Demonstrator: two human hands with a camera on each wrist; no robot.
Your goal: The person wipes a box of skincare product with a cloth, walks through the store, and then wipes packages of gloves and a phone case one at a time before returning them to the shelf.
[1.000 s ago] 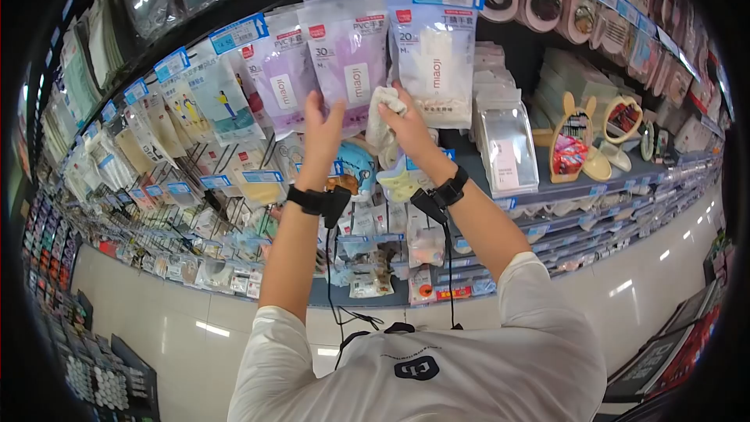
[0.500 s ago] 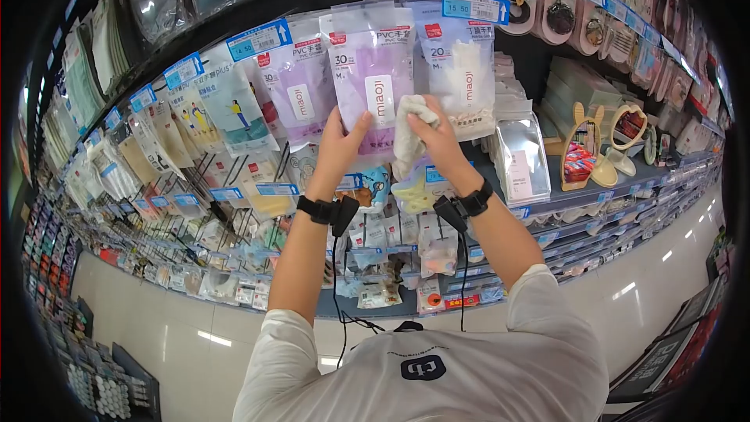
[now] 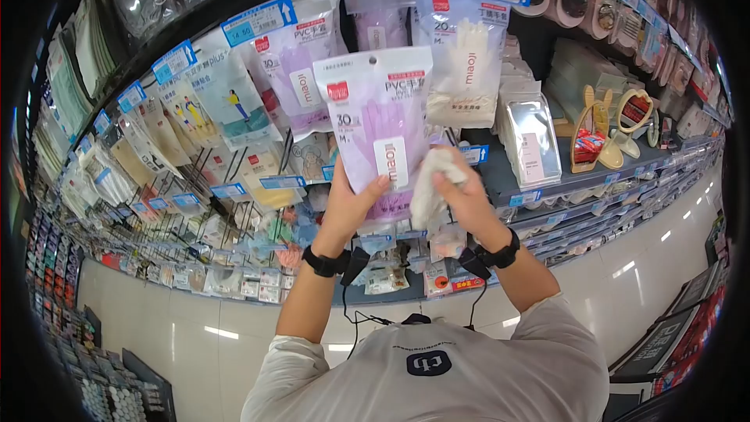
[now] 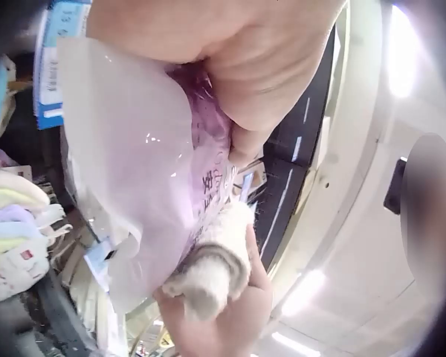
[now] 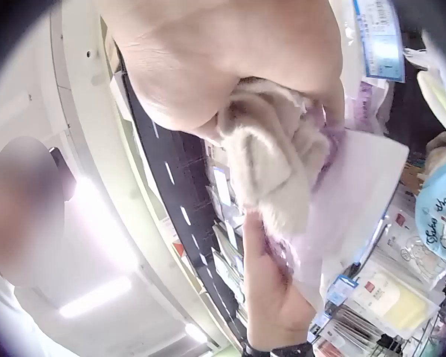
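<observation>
Holding the pale purple plastic packet of PVC gloves (image 3: 380,129) free of the display, your left hand (image 3: 349,205) grips its lower edge, thumb curled over the front and fingers behind, so the packet stands upright in front of the hanging rows. Your right hand (image 3: 467,195) has its fingers curled around a crumpled white cloth (image 3: 432,185) pressed against the packet's lower right corner. I judge the packet to be off its hook and the wiping of its face just starting or under way; nothing shows it returned. Against half a second ago, the packet hung among its neighbours on the rack with your hands raised to it; now it sits lower and nearer you, and another purple glove packet (image 3: 380,14) shows on the hook behind it.
</observation>
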